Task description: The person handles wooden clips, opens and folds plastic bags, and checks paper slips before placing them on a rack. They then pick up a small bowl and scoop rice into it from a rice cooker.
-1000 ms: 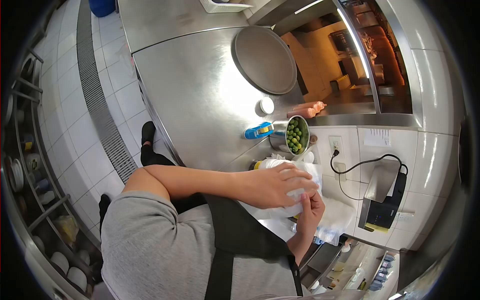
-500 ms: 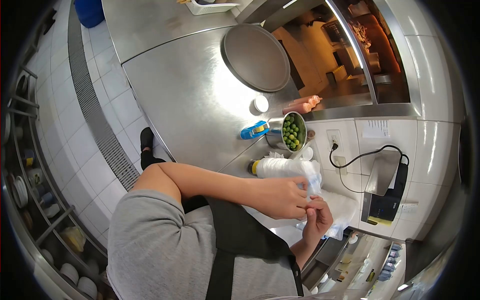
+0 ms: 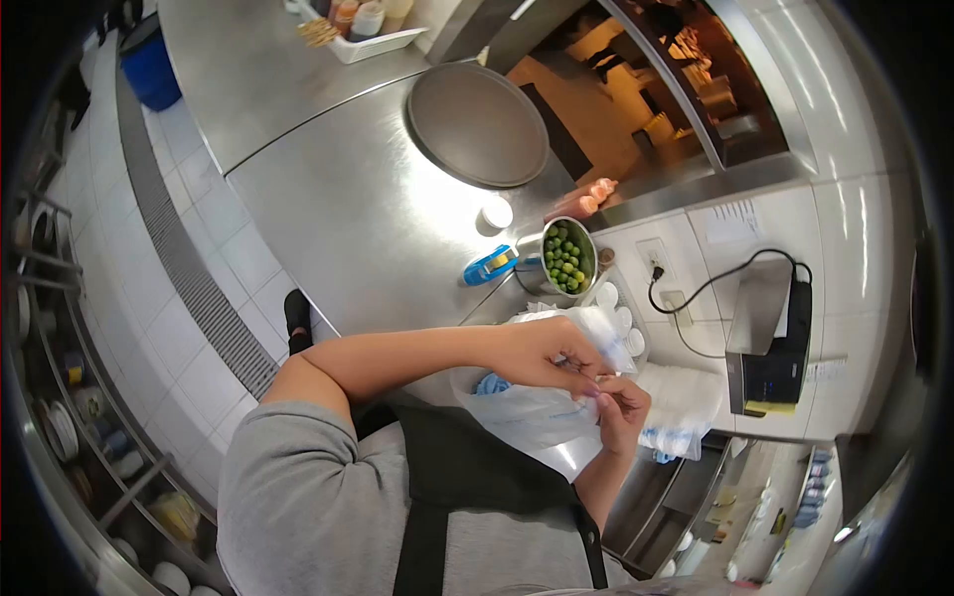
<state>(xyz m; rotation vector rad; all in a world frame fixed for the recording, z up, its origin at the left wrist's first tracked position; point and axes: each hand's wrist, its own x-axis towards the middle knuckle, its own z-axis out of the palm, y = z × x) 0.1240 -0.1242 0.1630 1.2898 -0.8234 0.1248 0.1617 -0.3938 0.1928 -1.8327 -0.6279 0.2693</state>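
Observation:
My left hand (image 3: 552, 353) reaches across from the left, its thumb and fingers pinched together. Fingertip to fingertip with it, my right hand (image 3: 623, 409) is closed in a pinch too. Between and below them hangs a thin translucent plastic bag (image 3: 537, 419), whose edge seems to run up into both pinches; the exact grip is too small to see. A bluish patch shows at the bag's left side, under my left forearm. Just beyond the hands lie a bundle of white plastic (image 3: 596, 328) and a stack of clear plastic bags (image 3: 681, 397).
On the steel counter (image 3: 338, 209) are a blue tape dispenser (image 3: 487, 266), a white round container (image 3: 497, 212), a metal pot of limes (image 3: 542, 281), sauce bottles (image 3: 576, 204) and a round grey tray (image 3: 477, 124). A corded black appliance (image 3: 780, 348) is by the tiled wall.
Both hands stay pinched together, with my left hand slightly higher. More of the translucent bag now shows below my left forearm. The view has shifted, revealing more of the basket of bottles.

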